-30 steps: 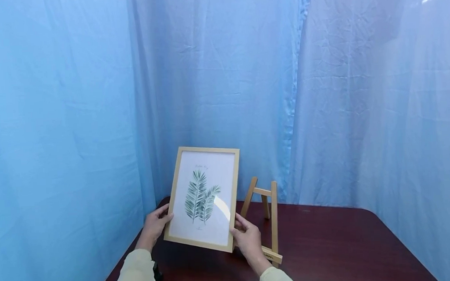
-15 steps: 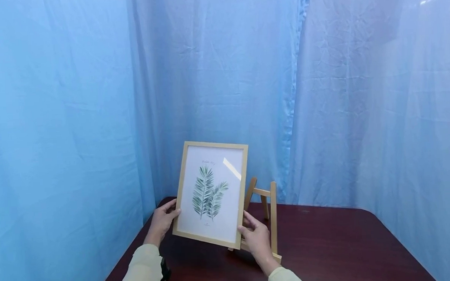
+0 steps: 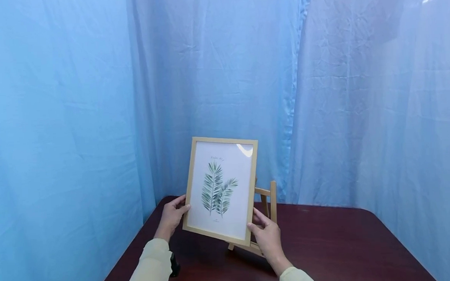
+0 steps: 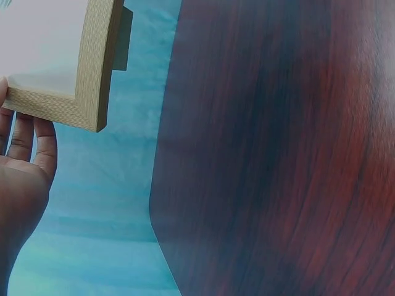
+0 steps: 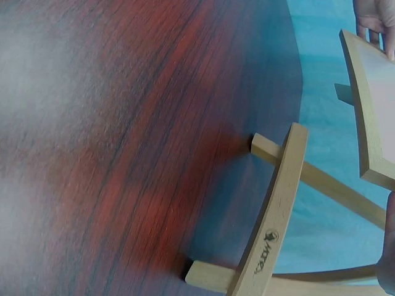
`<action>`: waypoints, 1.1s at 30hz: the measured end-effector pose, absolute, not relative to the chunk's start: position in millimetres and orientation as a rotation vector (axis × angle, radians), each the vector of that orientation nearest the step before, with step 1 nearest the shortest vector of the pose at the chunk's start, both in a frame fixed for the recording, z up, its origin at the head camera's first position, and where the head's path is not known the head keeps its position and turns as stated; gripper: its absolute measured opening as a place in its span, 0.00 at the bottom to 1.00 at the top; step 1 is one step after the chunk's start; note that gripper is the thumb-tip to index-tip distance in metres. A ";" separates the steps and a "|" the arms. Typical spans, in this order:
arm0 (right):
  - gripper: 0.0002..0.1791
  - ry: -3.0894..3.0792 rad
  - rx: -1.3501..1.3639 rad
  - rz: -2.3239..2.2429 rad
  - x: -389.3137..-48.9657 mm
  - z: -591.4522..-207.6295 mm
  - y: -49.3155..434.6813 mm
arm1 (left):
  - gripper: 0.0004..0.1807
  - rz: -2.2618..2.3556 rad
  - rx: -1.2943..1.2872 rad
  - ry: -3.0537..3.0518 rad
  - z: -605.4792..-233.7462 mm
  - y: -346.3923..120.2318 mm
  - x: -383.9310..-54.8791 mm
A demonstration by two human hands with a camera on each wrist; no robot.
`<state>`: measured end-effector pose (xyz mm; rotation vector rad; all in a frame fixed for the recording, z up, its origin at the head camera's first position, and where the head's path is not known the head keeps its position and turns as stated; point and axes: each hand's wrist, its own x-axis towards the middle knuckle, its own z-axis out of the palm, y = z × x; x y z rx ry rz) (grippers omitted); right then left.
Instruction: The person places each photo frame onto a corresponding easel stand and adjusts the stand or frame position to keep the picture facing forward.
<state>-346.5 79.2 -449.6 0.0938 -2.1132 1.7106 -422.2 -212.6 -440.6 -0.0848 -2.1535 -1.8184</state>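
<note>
Evidently, frame [image 3: 220,189] edges clear table [image 3: 327,241].

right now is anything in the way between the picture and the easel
No separate object shows between the picture and the easel. The only possible snag is the right hand: it grips the picture's right edge and overlaps the easel in the head view, so it might brush it.

A pale rectangular picture frame with matt wood grain [image 4: 91,61] is fronted by a glossy transparent sheet [image 3: 220,187]. A smooth light-wood easel [image 5: 274,209] is set on a glossy dark-red wood-grain table [image 3: 327,241], backed by creased blue cloth curtains [image 3: 222,73].
</note>
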 end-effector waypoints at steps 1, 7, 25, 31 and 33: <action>0.28 -2.112 0.084 1.692 -346.4 -450.4 77.9 | 0.24 -1.820 -0.102 -2.147 -441.7 -213.2 -425.1; 0.28 -2.130 0.032 1.632 -342.3 -449.2 73.7 | 0.23 -1.835 -0.164 -2.132 -443.5 -214.5 -431.7; 0.28 -2.122 -0.051 1.586 -331.7 -444.9 77.0 | 0.23 -1.940 -0.235 -2.092 -442.7 -201.3 -436.2; 0.29 -2.083 -0.055 1.615 -332.7 -448.6 88.0 | 0.23 -1.939 -0.244 -2.093 -444.7 -189.4 -438.3; 0.29 -2.081 -0.059 1.604 -333.3 -450.3 92.3 | 0.23 -1.953 -0.245 -2.093 -445.2 -185.6 -438.7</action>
